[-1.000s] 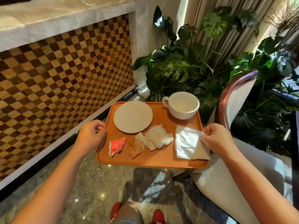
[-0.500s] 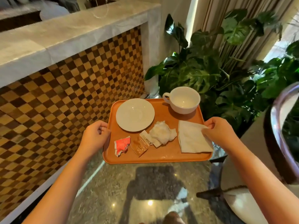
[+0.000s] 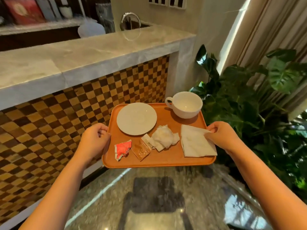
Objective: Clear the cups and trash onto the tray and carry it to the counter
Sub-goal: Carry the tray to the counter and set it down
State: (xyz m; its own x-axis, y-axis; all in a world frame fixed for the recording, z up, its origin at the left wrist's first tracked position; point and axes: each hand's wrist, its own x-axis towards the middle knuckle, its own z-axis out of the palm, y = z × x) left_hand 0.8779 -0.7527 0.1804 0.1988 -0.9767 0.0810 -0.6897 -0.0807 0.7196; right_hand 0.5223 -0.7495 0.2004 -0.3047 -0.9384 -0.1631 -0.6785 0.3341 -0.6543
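Note:
I hold an orange tray (image 3: pixel 166 161) level in the air, below the marble counter top (image 3: pixel 86 58). My left hand (image 3: pixel 94 140) grips its left rim, and my right hand (image 3: pixel 219 135) grips the right rim, thumb pressing on a flat white napkin (image 3: pixel 196 145). On the tray stand a white saucer (image 3: pixel 136 118) at the back left and an empty white cup (image 3: pixel 186 104) at the back right. A crumpled tissue (image 3: pixel 164 137), a brown sachet (image 3: pixel 142 150) and a torn red sachet (image 3: pixel 122 148) lie along the front.
The counter's checkered wooden front (image 3: pixel 49 127) rises to the left of the tray. Behind the counter are a faucet (image 3: pixel 130 19) and shelves. Large leafy plants (image 3: pixel 249 100) and curtains (image 3: pixel 265 27) stand to the right. Polished stone floor (image 3: pixel 149 205) lies below.
My view has lifted and turned toward the counter, whose top now shows fully. The tray stays in both hands, slightly higher and nearer the counter. The chair on the right has left the view.

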